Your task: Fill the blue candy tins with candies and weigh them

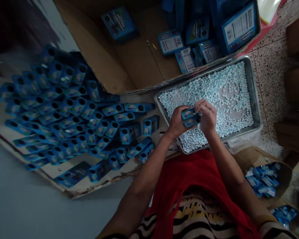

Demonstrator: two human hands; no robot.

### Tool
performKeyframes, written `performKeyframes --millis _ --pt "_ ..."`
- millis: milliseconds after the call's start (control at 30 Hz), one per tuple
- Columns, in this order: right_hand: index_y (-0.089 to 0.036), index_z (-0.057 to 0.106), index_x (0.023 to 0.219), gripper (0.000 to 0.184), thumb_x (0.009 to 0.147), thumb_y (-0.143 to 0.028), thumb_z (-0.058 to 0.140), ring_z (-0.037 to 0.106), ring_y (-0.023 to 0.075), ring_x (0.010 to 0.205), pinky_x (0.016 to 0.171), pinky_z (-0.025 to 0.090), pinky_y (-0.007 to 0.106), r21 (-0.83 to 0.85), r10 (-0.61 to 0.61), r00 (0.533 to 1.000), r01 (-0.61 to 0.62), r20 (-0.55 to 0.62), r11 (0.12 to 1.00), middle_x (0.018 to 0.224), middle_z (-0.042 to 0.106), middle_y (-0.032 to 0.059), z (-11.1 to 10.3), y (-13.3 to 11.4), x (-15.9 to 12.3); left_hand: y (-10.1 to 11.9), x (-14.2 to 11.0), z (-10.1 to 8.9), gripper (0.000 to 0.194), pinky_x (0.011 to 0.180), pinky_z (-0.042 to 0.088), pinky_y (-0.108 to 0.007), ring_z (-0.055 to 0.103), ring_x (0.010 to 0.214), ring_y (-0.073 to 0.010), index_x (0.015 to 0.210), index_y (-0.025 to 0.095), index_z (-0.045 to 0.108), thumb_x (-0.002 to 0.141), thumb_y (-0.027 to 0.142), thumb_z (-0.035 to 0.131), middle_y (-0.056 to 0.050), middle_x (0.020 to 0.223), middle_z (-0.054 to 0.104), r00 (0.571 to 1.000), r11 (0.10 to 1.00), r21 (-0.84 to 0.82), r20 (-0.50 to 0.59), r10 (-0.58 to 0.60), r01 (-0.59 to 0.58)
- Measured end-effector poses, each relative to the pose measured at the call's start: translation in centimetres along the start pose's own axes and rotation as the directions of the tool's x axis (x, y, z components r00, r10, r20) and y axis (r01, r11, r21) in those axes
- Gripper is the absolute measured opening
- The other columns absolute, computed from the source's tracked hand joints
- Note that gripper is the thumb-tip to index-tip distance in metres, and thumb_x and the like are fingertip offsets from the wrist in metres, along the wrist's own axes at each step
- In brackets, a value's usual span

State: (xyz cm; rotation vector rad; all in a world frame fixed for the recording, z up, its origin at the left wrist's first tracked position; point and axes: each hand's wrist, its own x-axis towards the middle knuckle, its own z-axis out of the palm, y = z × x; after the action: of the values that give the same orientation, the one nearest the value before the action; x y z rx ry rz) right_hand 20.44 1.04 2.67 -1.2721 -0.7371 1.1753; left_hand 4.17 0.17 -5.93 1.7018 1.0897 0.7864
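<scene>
Presently, the person's left hand (pixel 176 122) is closed around two small blue printed cardboard boxes (pixel 188 113), which it keeps side by side above a shallow rectangular metal tray (pixel 258 99). The right hand (pixel 206 115) is just beside these boxes, with its fingers bent narrowly together at their right end; whether something is pinched between the fingertips, I cannot tell. Under both hands, many small round pale-blue and white pieces (pixel 206 84) are spread in the tray, more thinly toward its right part. Behind the tray is a large open brown cardboard carton (pixel 136 63), in which several bigger blue boxes (pixel 119 22) lie, most of them at the right side. To the left, a whitish table with a worn edge (pixel 55 170) carries numerous blue boxes with dark round openings (pixel 78 106), set closely in uneven rows. At the lower right, blue packets (pixel 262 179) fill a brown container (pixel 286 177).
</scene>
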Motion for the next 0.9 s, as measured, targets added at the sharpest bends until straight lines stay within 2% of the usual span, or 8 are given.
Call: performKeyframes --millis 233,333,467,567,633,700,800,900 --pt "-0.029 0.063 0.074 0.047 0.101 -0.067 0.057 0.060 0.0237 0.080 0.088 0.057 0.044 0.137 0.081 0.973 -0.052 -0.218 0.989 0.078 0.056 0.0030 -3.5 1.6 1.6 -2.4 -0.3 -3.7 0.139 0.124 0.059 -0.055 0.061 0.154 -0.0428 0.156 0.033 0.050 0.039 0.088 0.103 -0.019 0.172 0.052 0.954 0.877 -0.393 0.222 -0.202 0.277" --pt "-0.028 0.075 0.093 0.045 0.099 -0.072 0.063 0.069 0.0281 0.110 0.106 0.057 0.050 -0.283 0.052 0.979 -0.108 -0.197 0.953 0.106 0.074 0.0076 -8.7 2.6 2.2 -2.6 0.7 -4.8 0.123 0.127 0.057 -0.054 0.057 0.159 -0.0419 0.156 0.035 0.056 0.054 0.087 0.100 -0.015 0.175 0.051 0.955 0.834 -0.470 0.203 -0.216 0.289" --pt "-0.029 0.077 0.134 0.071 0.091 -0.084 0.074 0.049 0.0431 0.156 0.131 0.036 0.068 -0.862 0.037 0.981 0.148 0.189 0.485 0.164 0.062 0.0157 -12.8 4.0 -0.1 -0.9 2.4 -4.1 0.059 0.120 0.061 -0.048 0.073 0.136 -0.0319 0.142 0.028 0.069 0.090 0.048 0.088 -0.008 0.147 0.074 0.951 0.894 -0.325 0.080 -0.298 0.308" --pt "-0.028 0.062 0.161 0.084 0.095 -0.080 0.071 0.034 0.0511 0.166 0.129 0.035 0.072 -0.938 0.201 0.925 0.285 0.323 0.196 0.182 0.040 0.0203 -12.1 5.3 -1.9 0.7 3.5 -3.0 0.051 0.119 0.060 -0.042 0.075 0.129 -0.0282 0.131 0.023 0.075 0.081 0.019 0.082 -0.005 0.135 0.078 0.945 0.926 -0.216 -0.045 -0.325 0.308" --pt "-0.025 0.066 0.157 0.070 0.100 -0.065 0.073 0.046 0.0502 0.156 0.123 0.043 0.066 -0.952 0.240 0.923 0.278 0.302 0.130 0.173 0.050 0.0232 -10.9 6.2 -1.7 1.5 4.1 -2.5 0.052 0.118 0.059 -0.039 0.076 0.127 -0.0269 0.125 0.021 0.078 0.075 0.008 0.079 -0.005 0.129 0.080 0.948 0.951 -0.129 -0.123 -0.295 0.280" --pt "-0.021 0.076 0.139 0.049 0.097 -0.047 0.077 0.062 0.0442 0.134 0.112 0.053 0.056 -0.961 0.237 0.941 0.199 0.242 0.193 0.150 0.066 0.0223 -10.1 6.8 -0.4 1.9 4.5 -2.4 0.052 0.115 0.060 -0.038 0.076 0.124 -0.0264 0.122 0.020 0.081 0.072 0.005 0.084 -0.005 0.125 0.081 0.958 0.970 -0.042 -0.152 -0.241 0.238" --pt "-0.022 0.076 0.105 0.029 0.082 -0.037 0.085 0.069 0.0328 0.102 0.089 0.058 0.043 -0.855 0.250 0.965 -0.063 0.079 0.515 0.110 0.075 0.0119 -10.0 6.3 1.9 2.0 5.2 -2.8 0.052 0.110 0.061 -0.039 0.076 0.120 -0.0269 0.121 0.020 0.083 0.072 0.012 0.097 -0.006 0.121 0.081 0.965 0.977 0.031 -0.166 -0.202 0.210" --pt "-0.026 0.067 0.090 0.033 0.072 -0.043 0.089 0.063 0.0216 0.078 0.070 0.054 0.033 -0.371 0.412 0.908 -0.407 -0.071 0.835 0.082 0.068 0.0001 -10.7 3.9 2.7 2.4 6.0 -3.2 0.050 0.105 0.062 -0.038 0.076 0.115 -0.0259 0.121 0.019 0.084 0.074 0.013 0.099 -0.006 0.117 0.081 0.955 0.977 0.081 -0.242 -0.174 0.199"
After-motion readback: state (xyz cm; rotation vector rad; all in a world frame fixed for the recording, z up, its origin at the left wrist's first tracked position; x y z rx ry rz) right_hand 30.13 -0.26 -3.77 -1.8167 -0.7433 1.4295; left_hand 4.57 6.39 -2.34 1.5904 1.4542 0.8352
